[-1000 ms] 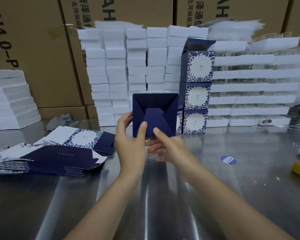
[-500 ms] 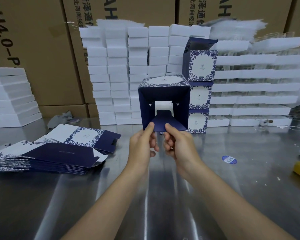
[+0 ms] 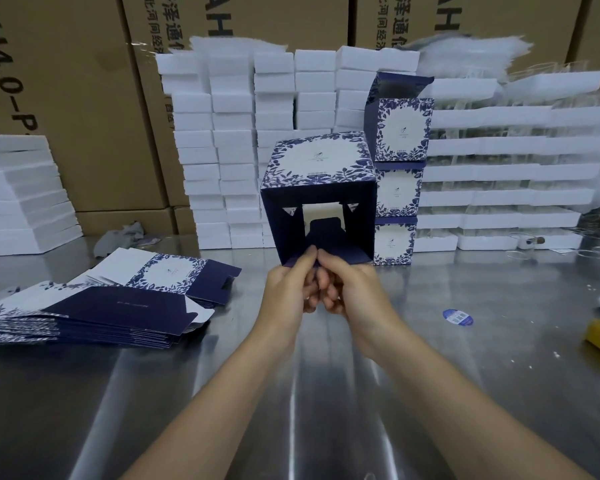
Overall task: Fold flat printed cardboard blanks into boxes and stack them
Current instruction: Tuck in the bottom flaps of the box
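Both hands (image 3: 321, 289) pinch box (image 3: 321, 188) lower edge, open mouth facing camera.

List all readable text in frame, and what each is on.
"4.0-P", sideways, cut off: left brown cardboard carton.
"泽通", smaller "北河间经", a large "H", all cut off: middle brown cardboard carton.
"泽通" and "H" again: right brown cardboard carton.
Unreadable, too small: print on the held blue-and-white floral cardboard box, the stacked flat blanks, the round blue sticker.
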